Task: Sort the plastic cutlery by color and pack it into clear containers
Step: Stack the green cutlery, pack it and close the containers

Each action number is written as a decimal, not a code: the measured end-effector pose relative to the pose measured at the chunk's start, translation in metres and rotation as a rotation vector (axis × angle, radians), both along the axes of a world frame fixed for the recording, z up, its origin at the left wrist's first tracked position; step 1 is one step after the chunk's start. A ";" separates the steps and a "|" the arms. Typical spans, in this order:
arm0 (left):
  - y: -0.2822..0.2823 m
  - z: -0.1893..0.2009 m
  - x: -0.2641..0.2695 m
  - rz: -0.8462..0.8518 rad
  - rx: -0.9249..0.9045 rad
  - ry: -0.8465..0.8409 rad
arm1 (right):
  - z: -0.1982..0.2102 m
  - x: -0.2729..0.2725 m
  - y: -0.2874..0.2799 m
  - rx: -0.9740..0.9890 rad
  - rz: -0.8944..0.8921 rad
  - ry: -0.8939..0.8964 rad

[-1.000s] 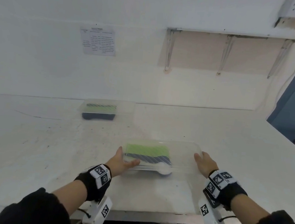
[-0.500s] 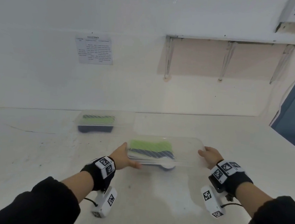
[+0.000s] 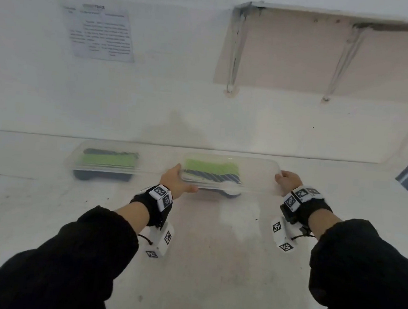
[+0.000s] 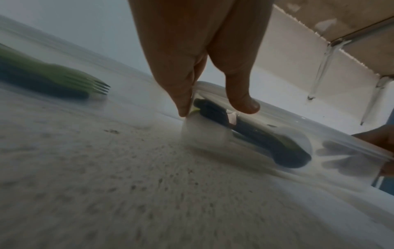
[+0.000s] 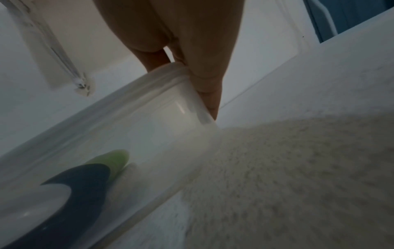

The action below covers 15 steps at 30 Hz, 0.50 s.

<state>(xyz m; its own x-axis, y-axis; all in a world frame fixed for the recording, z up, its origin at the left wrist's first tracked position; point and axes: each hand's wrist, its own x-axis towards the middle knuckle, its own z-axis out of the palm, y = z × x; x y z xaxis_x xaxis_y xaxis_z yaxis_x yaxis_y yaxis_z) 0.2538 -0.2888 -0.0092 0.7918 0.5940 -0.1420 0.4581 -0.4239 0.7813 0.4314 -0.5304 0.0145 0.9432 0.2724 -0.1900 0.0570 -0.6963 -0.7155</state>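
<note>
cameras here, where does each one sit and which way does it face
Head: worn on the head, facing forward and down at the table; shows both sleeves, left hand and right hand holding the clear container.
Left wrist: low over the table, looking along the left fingers at the container's end.
Right wrist: low, looking along the right fingers at the opposite end.
Shared: all three show that container's green and dark cutlery.

clear container [image 3: 257, 181] carried farther back, now level with second container [image 3: 108, 163] — both hands' grip moved with it
</note>
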 end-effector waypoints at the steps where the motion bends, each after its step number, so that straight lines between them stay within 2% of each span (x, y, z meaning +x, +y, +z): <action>1: 0.003 -0.002 0.008 0.006 0.005 -0.002 | -0.002 0.008 0.004 -0.002 0.002 -0.002; 8: 0.020 -0.010 0.047 0.050 0.011 0.007 | -0.016 0.050 0.026 0.012 0.006 -0.014; 15: 0.021 -0.012 0.053 0.067 -0.038 -0.044 | -0.020 0.064 0.037 0.043 0.009 -0.003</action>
<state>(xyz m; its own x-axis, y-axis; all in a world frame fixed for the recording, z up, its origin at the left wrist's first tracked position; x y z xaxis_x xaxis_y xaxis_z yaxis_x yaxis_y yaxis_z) 0.3063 -0.2681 -0.0208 0.7563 0.6409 -0.1315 0.4492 -0.3626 0.8165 0.4959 -0.4930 -0.0058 0.9413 0.2884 -0.1753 0.0649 -0.6643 -0.7446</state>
